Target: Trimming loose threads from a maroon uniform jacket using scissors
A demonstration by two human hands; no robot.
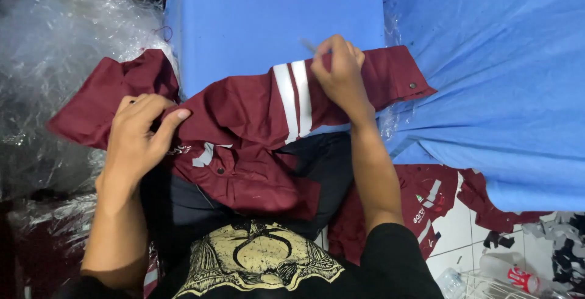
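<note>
Across the blue padded board point(268, 19) I see the maroon shirt point(244, 128) spread out, its white-striped sleeve running toward three o'clock. My right hand point(339, 75) sits on that sleeve at twelve o'clock, fingers curled together pinching a thin pale tool point(308, 46). At nine o'clock my left hand point(139, 137) pinches the shirt fabric between thumb and bent fingers.

shirt: black, short sleeves | chest print: cream-yellow emblem | left hand point(139, 134), right hand point(339, 70): bare
</note>
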